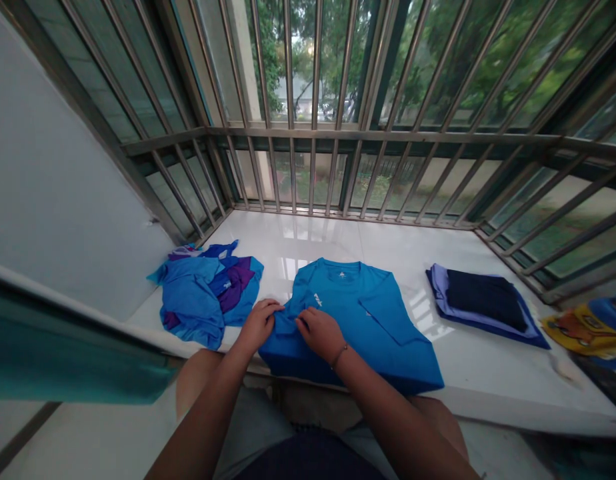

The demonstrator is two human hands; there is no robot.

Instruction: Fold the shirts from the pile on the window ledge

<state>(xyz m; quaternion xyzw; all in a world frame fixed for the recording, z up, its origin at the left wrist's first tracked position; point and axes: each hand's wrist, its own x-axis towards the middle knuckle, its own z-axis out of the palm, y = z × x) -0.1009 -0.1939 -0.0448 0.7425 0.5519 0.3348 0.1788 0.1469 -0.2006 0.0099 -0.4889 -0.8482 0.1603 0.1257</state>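
Blue shirt (373, 313) lies flat at frame centre on a white ledge (298, 237). Both the left hand (258, 325) and right hand (321, 331) pinch its lower-left sleeve edge, fingers closed on cloth. It seems mid-fold, and the flap wants laying straight and smoothing.

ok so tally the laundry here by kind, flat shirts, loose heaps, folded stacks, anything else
flat blue shirt, held by the left hand and right hand: 1
loose heap of blue and purple clothes: 1
folded stack, navy on lavender: 1
yellow item at the right edge: 1
total: 4
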